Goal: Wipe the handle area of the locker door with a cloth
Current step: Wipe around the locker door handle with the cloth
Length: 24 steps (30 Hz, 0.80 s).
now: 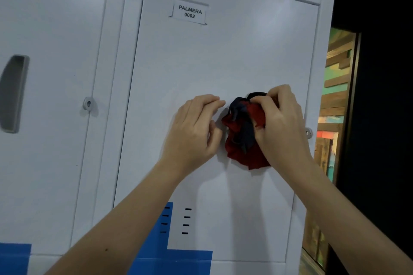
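Above the left hand (194, 127) and the right hand (282, 123), the locker door (223, 58) is flat and free up to the label (189, 11). Between them the cloth (241, 143) blocks; a lock lug (309, 133) juts beside the right one.

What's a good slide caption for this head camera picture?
Right hand grips a red and navy cloth against the white locker door, left hand beside it.
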Each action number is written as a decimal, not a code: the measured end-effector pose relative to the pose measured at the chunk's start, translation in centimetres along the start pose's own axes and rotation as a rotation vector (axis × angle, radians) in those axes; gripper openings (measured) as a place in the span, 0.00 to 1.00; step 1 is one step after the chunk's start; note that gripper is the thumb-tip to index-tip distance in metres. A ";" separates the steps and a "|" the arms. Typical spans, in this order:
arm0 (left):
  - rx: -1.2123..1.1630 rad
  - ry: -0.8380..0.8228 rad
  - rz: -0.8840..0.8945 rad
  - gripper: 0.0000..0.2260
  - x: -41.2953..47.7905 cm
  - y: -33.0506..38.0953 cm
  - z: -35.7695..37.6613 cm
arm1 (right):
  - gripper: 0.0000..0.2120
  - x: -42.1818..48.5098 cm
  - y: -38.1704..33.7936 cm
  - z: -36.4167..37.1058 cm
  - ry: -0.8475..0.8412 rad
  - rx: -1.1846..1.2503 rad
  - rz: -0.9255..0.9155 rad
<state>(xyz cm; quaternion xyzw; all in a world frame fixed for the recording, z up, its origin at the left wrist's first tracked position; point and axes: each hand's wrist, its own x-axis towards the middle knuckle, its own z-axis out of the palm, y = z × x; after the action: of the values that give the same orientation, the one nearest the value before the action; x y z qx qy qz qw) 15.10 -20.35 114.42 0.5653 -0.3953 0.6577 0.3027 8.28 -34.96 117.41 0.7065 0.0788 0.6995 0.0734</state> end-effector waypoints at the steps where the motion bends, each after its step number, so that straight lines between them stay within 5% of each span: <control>1: 0.001 -0.001 -0.002 0.17 0.0 0.0 0.0 | 0.15 0.0 -0.2 0.0 0.004 -0.071 0.014; 7: 0.006 -0.025 -0.006 0.17 -0.1 -0.1 0.0 | 0.09 -1.5 -1.6 0.2 -0.020 -0.282 0.037; 14: 0.042 -0.041 0.002 0.17 -0.1 0.1 0.2 | 0.18 -5.9 -0.9 -1.0 -0.116 -0.149 -0.064; 24: 0.034 -0.051 -0.011 0.17 0.0 0.0 0.0 | 0.08 -0.4 -0.2 -1.6 -0.088 -0.664 -0.265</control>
<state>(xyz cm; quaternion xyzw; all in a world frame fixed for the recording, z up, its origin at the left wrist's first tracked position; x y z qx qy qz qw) 15.12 -20.28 114.43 0.5892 -0.3885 0.6480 0.2862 6.68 -34.85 117.03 0.6572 -0.0653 0.6403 0.3922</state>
